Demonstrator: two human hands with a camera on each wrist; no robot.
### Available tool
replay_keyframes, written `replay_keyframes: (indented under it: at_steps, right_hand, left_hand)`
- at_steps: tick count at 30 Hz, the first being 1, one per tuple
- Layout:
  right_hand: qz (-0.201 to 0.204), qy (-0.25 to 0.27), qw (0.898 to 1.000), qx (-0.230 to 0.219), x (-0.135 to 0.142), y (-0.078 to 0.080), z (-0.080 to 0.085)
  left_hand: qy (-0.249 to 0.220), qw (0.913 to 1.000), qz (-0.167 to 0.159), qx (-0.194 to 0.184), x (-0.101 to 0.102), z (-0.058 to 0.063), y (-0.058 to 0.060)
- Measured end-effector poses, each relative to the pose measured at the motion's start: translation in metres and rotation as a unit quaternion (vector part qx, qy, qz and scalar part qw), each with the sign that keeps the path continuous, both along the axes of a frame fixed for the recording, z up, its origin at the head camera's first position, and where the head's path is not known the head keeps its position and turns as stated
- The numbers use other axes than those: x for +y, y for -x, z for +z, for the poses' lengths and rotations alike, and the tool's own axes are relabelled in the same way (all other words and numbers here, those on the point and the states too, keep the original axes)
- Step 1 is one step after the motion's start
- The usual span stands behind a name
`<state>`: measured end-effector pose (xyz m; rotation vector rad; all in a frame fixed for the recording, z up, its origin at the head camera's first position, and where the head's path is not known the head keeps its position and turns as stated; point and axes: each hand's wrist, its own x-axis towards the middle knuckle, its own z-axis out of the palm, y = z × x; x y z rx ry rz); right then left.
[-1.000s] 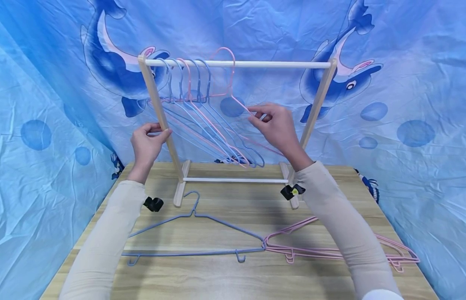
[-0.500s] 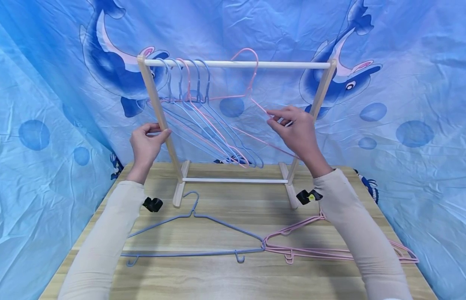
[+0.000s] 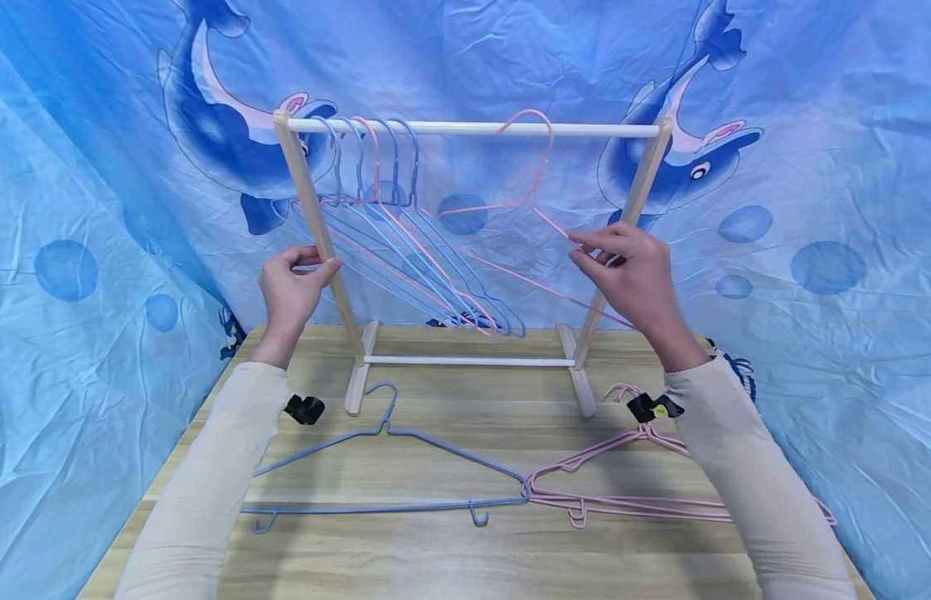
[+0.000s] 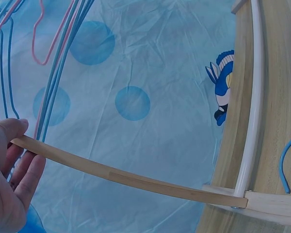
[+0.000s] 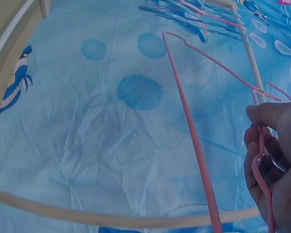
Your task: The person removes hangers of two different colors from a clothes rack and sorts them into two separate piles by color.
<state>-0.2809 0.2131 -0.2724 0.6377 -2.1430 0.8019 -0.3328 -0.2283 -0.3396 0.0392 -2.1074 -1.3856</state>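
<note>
My right hand (image 3: 632, 275) pinches a pink clothes hanger (image 3: 542, 171) by its sloping shoulder wire, right of the rack's middle. The hanger's hook arches over the rack's white top rail (image 3: 465, 128). In the right wrist view, thumb and fingers close round the pink wire (image 5: 260, 165). With thumb and fingers, my left hand (image 3: 292, 287) grips the left wooden post (image 3: 307, 187) of the rack; the left wrist view shows the same post (image 4: 111, 174) between them. Several blue hangers (image 3: 416, 162) and a pink one (image 3: 377, 158) hang bunched by that post.
One blue hanger (image 3: 390, 506) lies flat on the wooden table (image 3: 450, 558); my left sleeve hides its left end. Pink hangers (image 3: 585, 452) lie stacked to its right, partly under my right forearm. A blue dolphin-print curtain (image 3: 833, 167) surrounds the table.
My right hand has moved to the right with the pink hanger, whose hook shifted along the rail and now sits lower over it. The left hand stays on the post.
</note>
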Motion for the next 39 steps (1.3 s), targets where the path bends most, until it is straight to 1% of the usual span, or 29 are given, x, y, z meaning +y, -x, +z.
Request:
replay_keyframes:
  at_steps: [5,9,13,19,23,29,32,39]
  right_hand:
    - [0.000,-0.011,1.000,0.017,0.013,-0.007,-0.005]
    - [0.008,-0.007,1.000,0.021,0.025,-0.014,-0.010]
    - [0.015,-0.002,0.999,0.037,0.038,-0.020,-0.016]
    - [0.007,-0.001,0.999,0.051,0.059,-0.025,-0.029]
    - [-0.006,-0.013,0.998,0.057,0.076,-0.026,-0.042]
    - [-0.009,-0.033,0.998,0.053,0.100,-0.032,-0.057]
    - [-0.008,-0.040,0.998,0.044,0.113,-0.034,-0.064]
    - [0.000,-0.043,0.999,0.031,0.140,-0.040,-0.083]
  left_hand:
    - [0.002,1.0000,-0.002,0.000,0.000,0.000,-0.001]
    - [0.002,1.0000,-0.004,-0.001,0.000,0.000,-0.001]
    - [0.001,1.0000,-0.004,0.000,0.000,0.001,-0.001]
    - [0.000,1.0000,-0.006,0.006,-0.001,0.001,-0.001]
    - [0.002,0.9999,-0.008,0.006,0.000,0.001,-0.001]
    - [0.003,1.0000,-0.006,0.003,0.000,0.001,-0.002]
    - [0.004,1.0000,-0.007,0.002,0.000,0.001,-0.002]
    - [0.000,1.0000,-0.009,0.003,0.000,0.000,-0.001]
